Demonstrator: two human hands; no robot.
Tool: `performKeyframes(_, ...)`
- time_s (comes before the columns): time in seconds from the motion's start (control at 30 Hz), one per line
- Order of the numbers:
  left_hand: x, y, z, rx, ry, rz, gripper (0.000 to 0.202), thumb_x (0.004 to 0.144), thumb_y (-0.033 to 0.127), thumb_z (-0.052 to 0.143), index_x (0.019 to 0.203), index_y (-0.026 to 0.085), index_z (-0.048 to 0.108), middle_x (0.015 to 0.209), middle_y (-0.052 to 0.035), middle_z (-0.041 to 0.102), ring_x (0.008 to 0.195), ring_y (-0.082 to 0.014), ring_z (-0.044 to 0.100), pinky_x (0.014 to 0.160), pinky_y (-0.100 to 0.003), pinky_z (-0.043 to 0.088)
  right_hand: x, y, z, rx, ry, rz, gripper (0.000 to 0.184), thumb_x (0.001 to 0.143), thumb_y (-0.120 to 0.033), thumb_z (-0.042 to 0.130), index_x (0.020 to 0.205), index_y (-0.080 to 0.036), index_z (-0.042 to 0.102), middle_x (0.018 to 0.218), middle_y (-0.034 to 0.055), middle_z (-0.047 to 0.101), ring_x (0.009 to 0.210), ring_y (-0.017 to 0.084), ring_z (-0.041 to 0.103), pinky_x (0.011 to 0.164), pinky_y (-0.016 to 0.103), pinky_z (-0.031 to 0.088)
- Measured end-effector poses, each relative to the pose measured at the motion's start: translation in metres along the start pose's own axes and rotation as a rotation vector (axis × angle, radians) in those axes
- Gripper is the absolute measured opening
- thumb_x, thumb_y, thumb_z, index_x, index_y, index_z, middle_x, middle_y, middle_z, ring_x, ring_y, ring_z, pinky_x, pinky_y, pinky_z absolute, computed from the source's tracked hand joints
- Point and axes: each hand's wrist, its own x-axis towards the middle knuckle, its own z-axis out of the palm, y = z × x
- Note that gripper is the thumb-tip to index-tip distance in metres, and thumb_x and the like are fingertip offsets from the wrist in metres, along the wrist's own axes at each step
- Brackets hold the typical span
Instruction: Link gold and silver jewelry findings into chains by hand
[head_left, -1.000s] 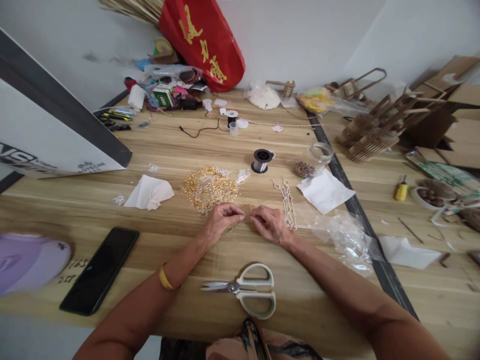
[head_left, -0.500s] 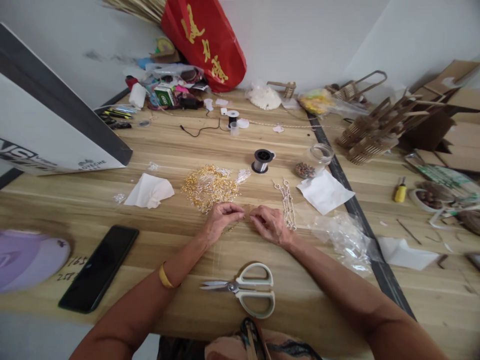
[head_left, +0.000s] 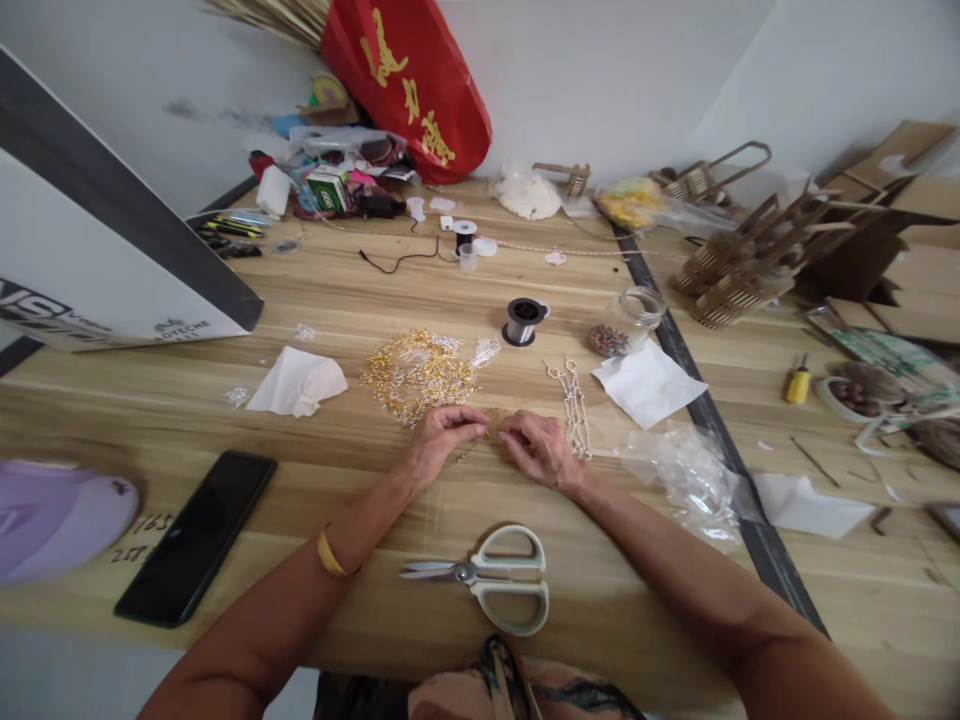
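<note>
My left hand [head_left: 446, 437] pinches a thin gold beaded chain [head_left: 465, 455], whose loose end trails below its fingers onto the table. Facing it across a small gap, my right hand [head_left: 534, 445] is closed with thumb and fingertips together; what it pinches is too fine to make out. Just beyond my left hand lies a pile of gold and silver beaded chains [head_left: 420, 375]. Beside my right hand several silver chains [head_left: 576, 405] lie lengthwise. Scissors [head_left: 487, 578] with pale handles rest between my forearms, blades pointing left.
A wire spool [head_left: 523, 322] and a jar of beads [head_left: 626, 322] stand farther back. A phone [head_left: 196, 538] lies left, near a white paper [head_left: 298, 382]. Plastic bags [head_left: 694, 485] and another paper [head_left: 649, 382] are right. A large box [head_left: 112, 230] stands at left.
</note>
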Motion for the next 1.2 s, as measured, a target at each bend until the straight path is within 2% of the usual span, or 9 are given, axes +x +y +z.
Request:
performKeyframes(0.27, 0.001, -0.002, 0.0, 0.01, 0.011, 0.024, 0.016, 0.06, 0.022, 0.075, 0.074, 0.015, 0.07, 0.069, -0.0005, 0.068, 0.065, -0.0114, 0.059, 0.067, -0.023, 0.046, 0.002, -0.001, -0.001, -0.003, 0.006, -0.008, 0.005, 0.09, -0.017, 0.047, 0.089, -0.018, 0.052, 0.072, 0.0034, 0.06, 0.061, 0.012, 0.053, 0.056, 0.022, 0.042)
performKeyframes(0.43, -0.001, 0.004, 0.003, 0.076, 0.061, 0.068, 0.015, 0.059, 0.022, 0.075, 0.069, 0.015, 0.068, 0.064, 0.0009, 0.065, 0.06, -0.0092, 0.056, 0.059, -0.02, 0.043, 0.001, 0.0, 0.0, -0.003, 0.003, -0.005, 0.006, 0.09, -0.017, 0.047, 0.09, -0.018, 0.053, 0.072, 0.0033, 0.06, 0.061, 0.012, 0.053, 0.056, 0.022, 0.042)
performKeyframes(0.6, -0.005, 0.013, 0.008, 0.154, 0.082, 0.106, 0.014, 0.059, 0.021, 0.073, 0.068, 0.014, 0.066, 0.064, 0.0001, 0.065, 0.061, -0.0103, 0.057, 0.06, -0.021, 0.046, 0.0, 0.001, -0.001, 0.005, -0.004, -0.006, 0.007, 0.089, -0.016, 0.047, 0.093, -0.018, 0.053, 0.076, 0.0041, 0.062, 0.063, 0.012, 0.054, 0.057, 0.023, 0.043)
performKeyframes(0.73, -0.005, 0.011, 0.009, 0.219, 0.084, 0.153, 0.01, 0.061, 0.019, 0.07, 0.068, 0.014, 0.064, 0.063, -0.0004, 0.064, 0.059, -0.0103, 0.057, 0.057, -0.02, 0.046, 0.001, 0.001, -0.001, 0.013, 0.006, -0.008, 0.006, 0.09, -0.016, 0.047, 0.092, -0.018, 0.053, 0.075, 0.0041, 0.062, 0.063, 0.012, 0.055, 0.056, 0.023, 0.043)
performKeyframes(0.93, -0.004, 0.002, 0.008, 0.286, 0.061, 0.268, 0.008, 0.065, 0.017, 0.066, 0.072, 0.014, 0.063, 0.071, -0.0028, 0.065, 0.068, -0.0127, 0.062, 0.07, -0.024, 0.051, 0.0, 0.001, 0.0, 0.015, 0.001, -0.009, 0.006, 0.09, -0.017, 0.047, 0.092, -0.018, 0.053, 0.075, 0.0039, 0.061, 0.063, 0.013, 0.055, 0.057, 0.023, 0.044)
performKeyframes(1.2, -0.008, 0.004, 0.008, 0.45, 0.064, 0.383, 0.005, 0.07, 0.016, 0.062, 0.074, 0.015, 0.064, 0.074, -0.0042, 0.066, 0.071, -0.0145, 0.062, 0.07, -0.025, 0.051, 0.001, -0.001, 0.0, 0.004, -0.007, -0.005, 0.005, 0.09, -0.018, 0.047, 0.091, -0.018, 0.052, 0.073, 0.0035, 0.06, 0.063, 0.013, 0.055, 0.057, 0.023, 0.043)
